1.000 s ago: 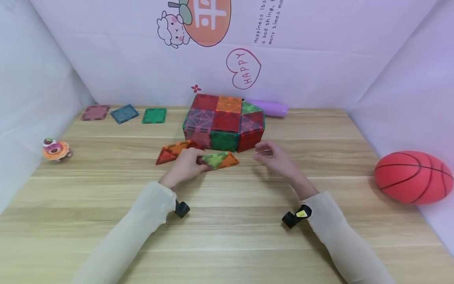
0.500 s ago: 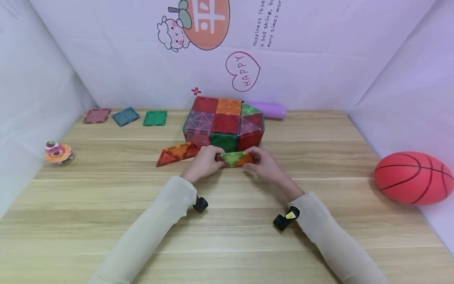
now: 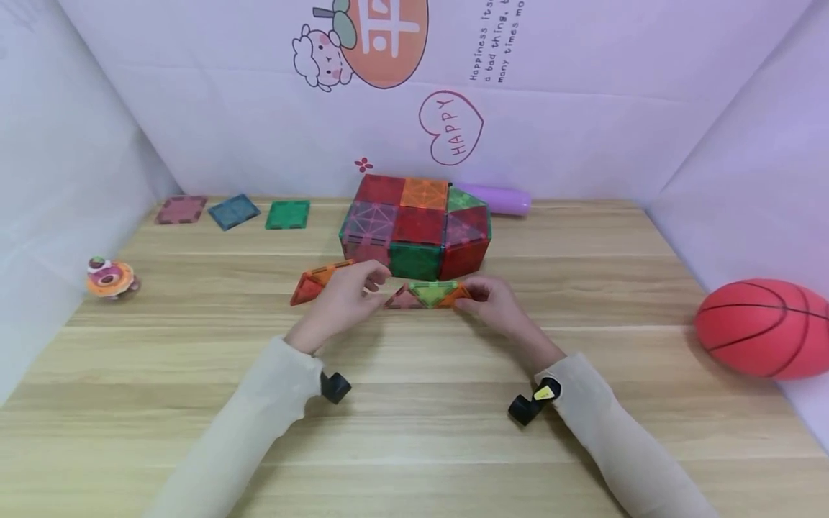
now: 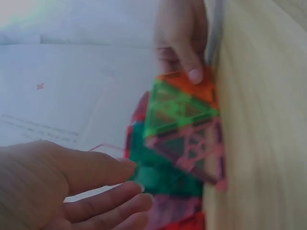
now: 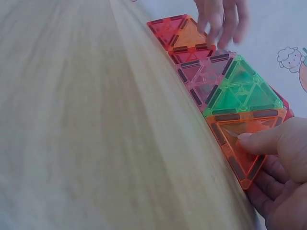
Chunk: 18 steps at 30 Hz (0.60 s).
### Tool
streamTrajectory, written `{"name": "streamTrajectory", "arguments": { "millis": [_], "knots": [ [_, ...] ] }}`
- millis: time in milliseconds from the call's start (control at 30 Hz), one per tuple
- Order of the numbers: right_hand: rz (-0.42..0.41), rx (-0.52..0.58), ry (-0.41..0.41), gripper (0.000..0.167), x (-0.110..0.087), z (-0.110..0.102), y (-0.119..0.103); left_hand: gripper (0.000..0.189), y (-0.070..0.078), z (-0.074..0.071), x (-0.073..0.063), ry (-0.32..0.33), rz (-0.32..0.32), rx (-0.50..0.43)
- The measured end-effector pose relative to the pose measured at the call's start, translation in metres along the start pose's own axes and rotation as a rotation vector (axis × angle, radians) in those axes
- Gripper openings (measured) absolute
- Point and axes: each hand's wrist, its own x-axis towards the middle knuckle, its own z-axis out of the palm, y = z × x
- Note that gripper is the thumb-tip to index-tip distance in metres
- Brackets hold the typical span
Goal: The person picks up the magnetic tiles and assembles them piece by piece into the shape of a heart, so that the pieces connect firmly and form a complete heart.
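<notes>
A strip of three triangular magnetic tiles (image 3: 432,293), pink, green and orange, stands on its long edge in front of the block. My right hand (image 3: 497,306) pinches its orange end tile (image 5: 244,143), thumb on the near face and fingers behind. Off the strip's pink end, my left hand (image 3: 343,298) holds nothing, its fingers loosely extended in the left wrist view. Partly behind that hand stands a second strip of red and orange triangle tiles (image 3: 309,286). Behind both strips sits a box-like block of coloured magnetic tiles (image 3: 417,224).
Square tiles in pink (image 3: 181,209), blue (image 3: 234,211) and green (image 3: 288,214) lie at the back left. A small toy figure (image 3: 111,278) stands at the left edge. Behind the block lies a purple cylinder (image 3: 508,201); a red ball (image 3: 767,327) rests at the right.
The three-tile strip moved right and my right hand took hold of its orange end. My left hand then let go of the pink end and drew back left.
</notes>
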Motion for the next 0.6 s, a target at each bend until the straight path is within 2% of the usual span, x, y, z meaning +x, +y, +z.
{"name": "streamTrajectory", "arguments": {
  "millis": [167,333,433,600],
  "knots": [
    [0.010,0.012,0.025,0.021,0.000,0.000,0.005,0.025,-0.017,-0.038,-0.015,0.015,-0.039,0.003],
    [-0.003,0.038,0.043,0.021,-0.003,0.001,0.009,0.022,-0.044,-0.074,-0.023,0.080,-0.109,-0.006],
    [-0.015,0.091,0.062,0.020,-0.004,0.003,0.010,0.026,-0.063,-0.086,-0.021,0.098,-0.159,0.018],
    [-0.026,0.149,0.095,0.018,-0.005,0.009,0.010,0.034,-0.098,-0.097,-0.006,0.107,-0.222,0.048]
  ]
}}
